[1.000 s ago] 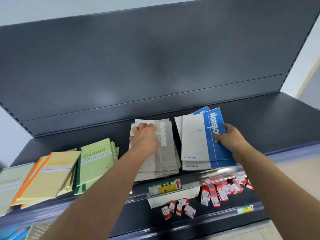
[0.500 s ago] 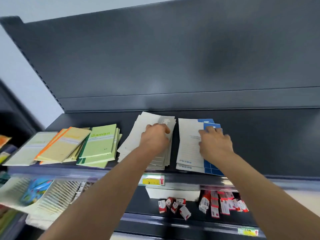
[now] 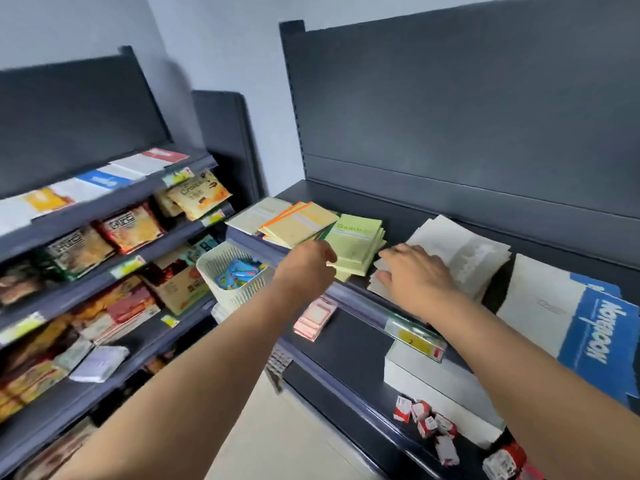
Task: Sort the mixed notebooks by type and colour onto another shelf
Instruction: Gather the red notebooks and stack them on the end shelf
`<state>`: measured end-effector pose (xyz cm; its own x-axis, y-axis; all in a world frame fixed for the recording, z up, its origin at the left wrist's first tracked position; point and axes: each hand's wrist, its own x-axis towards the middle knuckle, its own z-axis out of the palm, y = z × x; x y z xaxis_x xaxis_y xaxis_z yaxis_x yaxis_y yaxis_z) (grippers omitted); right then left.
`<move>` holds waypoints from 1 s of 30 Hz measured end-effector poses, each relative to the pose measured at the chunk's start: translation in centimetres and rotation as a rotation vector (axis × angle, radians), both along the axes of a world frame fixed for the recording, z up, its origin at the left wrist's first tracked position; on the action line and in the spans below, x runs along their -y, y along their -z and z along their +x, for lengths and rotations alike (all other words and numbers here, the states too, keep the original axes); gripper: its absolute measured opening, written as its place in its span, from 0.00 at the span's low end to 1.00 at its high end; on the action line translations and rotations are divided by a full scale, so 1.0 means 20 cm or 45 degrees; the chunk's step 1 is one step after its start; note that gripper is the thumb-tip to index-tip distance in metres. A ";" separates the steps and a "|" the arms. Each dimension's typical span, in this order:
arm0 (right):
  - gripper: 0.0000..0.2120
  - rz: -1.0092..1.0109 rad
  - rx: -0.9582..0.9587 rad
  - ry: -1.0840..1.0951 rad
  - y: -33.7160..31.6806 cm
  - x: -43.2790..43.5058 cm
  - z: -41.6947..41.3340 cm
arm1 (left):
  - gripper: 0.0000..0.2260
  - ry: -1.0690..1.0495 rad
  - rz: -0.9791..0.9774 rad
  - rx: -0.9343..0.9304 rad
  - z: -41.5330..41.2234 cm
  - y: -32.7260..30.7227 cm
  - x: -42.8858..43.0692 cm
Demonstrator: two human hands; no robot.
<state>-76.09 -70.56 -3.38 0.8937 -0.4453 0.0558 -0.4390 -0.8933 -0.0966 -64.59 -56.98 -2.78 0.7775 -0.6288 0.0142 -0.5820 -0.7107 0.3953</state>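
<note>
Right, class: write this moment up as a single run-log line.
left hand: at green Gambit stack, grip unclear | right hand: rests on grey stack | blue stack: untouched, far right

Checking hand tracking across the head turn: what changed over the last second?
The right hand let go of the blue-and-white notebook stack and moved left onto the front corner of the grey notebook stack. The left hand left that grey stack for the front corner of the green notebook stack; grip unclear. View swung left. Stacks stayed put.
</note>
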 end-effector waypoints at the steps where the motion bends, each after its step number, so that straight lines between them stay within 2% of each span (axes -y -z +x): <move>1: 0.19 -0.005 0.007 -0.065 -0.01 -0.07 0.07 | 0.12 -0.044 0.006 0.017 0.05 -0.01 -0.10; 4: 0.18 -0.006 0.006 -0.241 -0.04 -0.29 0.30 | 0.11 -0.158 0.038 0.070 0.19 -0.01 -0.41; 11: 0.20 0.009 0.071 -0.545 -0.10 -1.04 0.94 | 0.12 -0.505 0.004 0.037 0.56 -0.08 -1.26; 19: 0.22 0.077 0.097 -0.798 -0.14 -1.82 1.47 | 0.11 -0.842 -0.138 0.044 0.91 -0.13 -2.11; 24: 0.22 0.077 0.098 -0.888 -0.17 -2.08 1.70 | 0.15 -0.976 -0.133 0.078 1.09 -0.15 -2.41; 30: 0.22 0.111 0.099 -0.966 -0.16 -2.21 1.99 | 0.16 -1.057 -0.156 0.076 1.35 -0.12 -2.52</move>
<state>-36.30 -26.43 -0.11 0.9512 0.2827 0.1236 0.3020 -0.9349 -0.1863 -37.64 -6.67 -0.36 0.9826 0.1555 0.1012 0.0882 -0.8714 0.4825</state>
